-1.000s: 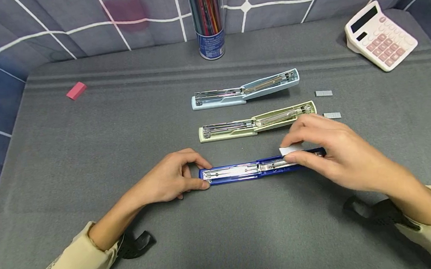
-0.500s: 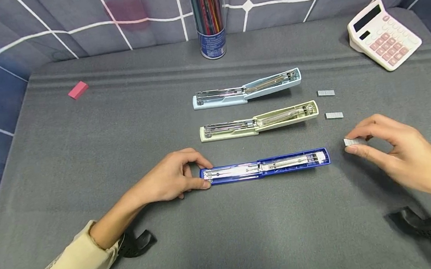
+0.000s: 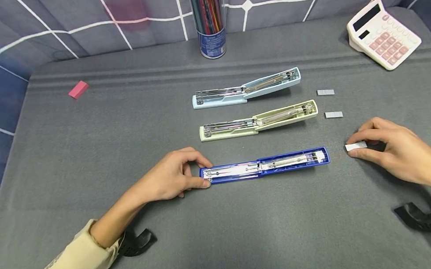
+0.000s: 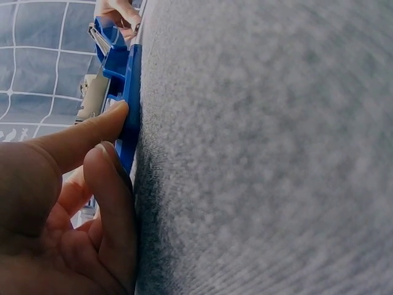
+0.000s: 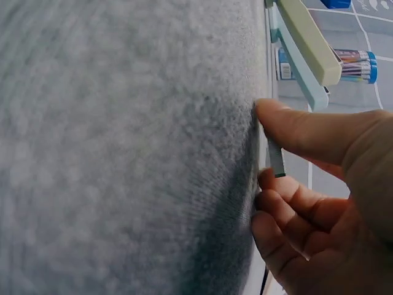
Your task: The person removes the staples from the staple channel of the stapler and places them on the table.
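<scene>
A dark blue stapler [image 3: 239, 171] lies opened out flat on the grey cloth, its metal insides facing up. My left hand [image 3: 174, 174] holds its left end between thumb and forefinger; in the left wrist view the thumb [image 4: 92, 132] presses on the blue stapler body [image 4: 131, 86]. To the right of the stapler, my right hand [image 3: 397, 149] pinches a small strip of staples [image 3: 355, 146] down at the cloth. The right wrist view shows that staple strip [image 5: 276, 158] between thumb and fingers.
Behind lie an opened pale green stapler [image 3: 230, 127] and an opened light blue stapler [image 3: 223, 97]. Staple strips [image 3: 334, 114] lie at their right ends. Farther back are a pencil can [image 3: 213, 45], a calculator [image 3: 386, 39] and a pink block [image 3: 78, 89].
My right hand has moved right from over the blue stapler's right half with the staple strip, then lowered it to the cloth. My left hand has stayed on the stapler.
</scene>
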Motion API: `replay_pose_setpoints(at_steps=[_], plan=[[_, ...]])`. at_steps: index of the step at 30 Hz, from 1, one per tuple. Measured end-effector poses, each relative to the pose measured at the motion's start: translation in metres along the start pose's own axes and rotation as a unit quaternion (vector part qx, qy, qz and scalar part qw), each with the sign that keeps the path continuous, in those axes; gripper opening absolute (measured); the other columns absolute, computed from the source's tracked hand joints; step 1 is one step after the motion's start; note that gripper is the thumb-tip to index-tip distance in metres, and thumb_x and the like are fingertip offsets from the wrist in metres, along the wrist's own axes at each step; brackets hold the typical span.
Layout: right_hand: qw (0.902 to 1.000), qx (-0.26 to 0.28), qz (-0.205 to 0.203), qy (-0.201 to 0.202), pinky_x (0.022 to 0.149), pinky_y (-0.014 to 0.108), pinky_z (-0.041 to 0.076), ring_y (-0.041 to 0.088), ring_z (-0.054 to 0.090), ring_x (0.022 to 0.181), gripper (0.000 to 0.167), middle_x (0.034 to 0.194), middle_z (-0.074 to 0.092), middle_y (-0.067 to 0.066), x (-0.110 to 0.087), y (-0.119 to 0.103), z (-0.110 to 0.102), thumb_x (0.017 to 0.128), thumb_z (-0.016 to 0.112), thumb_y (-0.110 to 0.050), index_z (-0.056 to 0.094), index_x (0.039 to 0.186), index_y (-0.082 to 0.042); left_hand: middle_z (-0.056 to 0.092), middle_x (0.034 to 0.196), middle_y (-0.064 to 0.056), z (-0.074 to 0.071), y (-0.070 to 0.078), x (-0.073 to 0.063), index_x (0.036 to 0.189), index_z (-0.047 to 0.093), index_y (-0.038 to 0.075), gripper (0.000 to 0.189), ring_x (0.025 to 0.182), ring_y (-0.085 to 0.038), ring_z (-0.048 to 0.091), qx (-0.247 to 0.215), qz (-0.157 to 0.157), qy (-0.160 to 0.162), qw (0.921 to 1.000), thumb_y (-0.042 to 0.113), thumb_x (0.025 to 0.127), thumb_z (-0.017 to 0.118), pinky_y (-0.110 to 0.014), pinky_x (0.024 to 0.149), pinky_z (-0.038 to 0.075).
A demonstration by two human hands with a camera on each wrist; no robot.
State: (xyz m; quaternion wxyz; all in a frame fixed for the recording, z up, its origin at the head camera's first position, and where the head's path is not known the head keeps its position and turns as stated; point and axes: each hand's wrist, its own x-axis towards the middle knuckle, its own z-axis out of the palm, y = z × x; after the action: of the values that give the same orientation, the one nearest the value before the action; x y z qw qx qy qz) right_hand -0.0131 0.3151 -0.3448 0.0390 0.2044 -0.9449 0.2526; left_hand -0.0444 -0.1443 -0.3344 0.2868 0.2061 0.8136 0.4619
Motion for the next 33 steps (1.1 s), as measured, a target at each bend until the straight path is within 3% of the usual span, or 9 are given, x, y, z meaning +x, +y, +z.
replay_pose_setpoints(at_steps=[12,22,27,33], plan=[[0.9996,-0.025,0.003,-0.008,0.062,0.023,0.035,0.001,0.043,0.078,0.028,0.091,0.055,-0.007,0.0019,0.0006,0.0026,0.074,0.083,0.001,0.075,0.098,-0.012,0.057,0.100,-0.002,0.0001,0.0017,-0.0010,0.106,0.071,0.010,0.028,0.046,-0.017,0.052,0.005,0.000,0.003,1.0000,0.009,0.080,0.083,-0.033,0.038,0.051],[0.9994,-0.017,-0.027,-0.009,0.065,0.022,0.037,-0.001,0.047,0.079,0.032,0.089,0.057,-0.011,0.0053,0.0025,0.0003,0.071,0.082,0.007,0.075,0.095,-0.013,0.057,0.099,-0.003,0.0000,0.0020,-0.0015,0.106,0.071,0.009,0.028,0.046,-0.017,0.052,0.003,0.000,0.003,1.0000,0.008,0.080,0.083,-0.033,0.038,0.051],[0.9997,-0.004,-0.022,-0.011,0.064,0.020,0.037,-0.003,0.047,0.077,0.031,0.087,0.059,-0.012,0.0058,0.0014,0.0004,0.073,0.081,0.008,0.075,0.094,-0.013,0.057,0.100,-0.003,-0.0002,0.0006,-0.0011,0.106,0.071,0.009,0.029,0.047,-0.017,0.052,0.003,0.002,0.002,1.0000,0.009,0.080,0.083,-0.033,0.038,0.051],[0.9985,-0.029,-0.036,-0.029,0.062,0.021,0.037,-0.002,0.046,0.076,0.031,0.086,0.056,-0.013,0.0068,0.0022,-0.0005,0.074,0.081,0.005,0.073,0.097,-0.014,0.056,0.100,-0.004,0.0004,0.0006,-0.0009,0.108,0.071,0.008,0.030,0.048,-0.017,0.053,0.005,-0.002,0.002,1.0000,0.008,0.080,0.083,-0.033,0.038,0.051]])
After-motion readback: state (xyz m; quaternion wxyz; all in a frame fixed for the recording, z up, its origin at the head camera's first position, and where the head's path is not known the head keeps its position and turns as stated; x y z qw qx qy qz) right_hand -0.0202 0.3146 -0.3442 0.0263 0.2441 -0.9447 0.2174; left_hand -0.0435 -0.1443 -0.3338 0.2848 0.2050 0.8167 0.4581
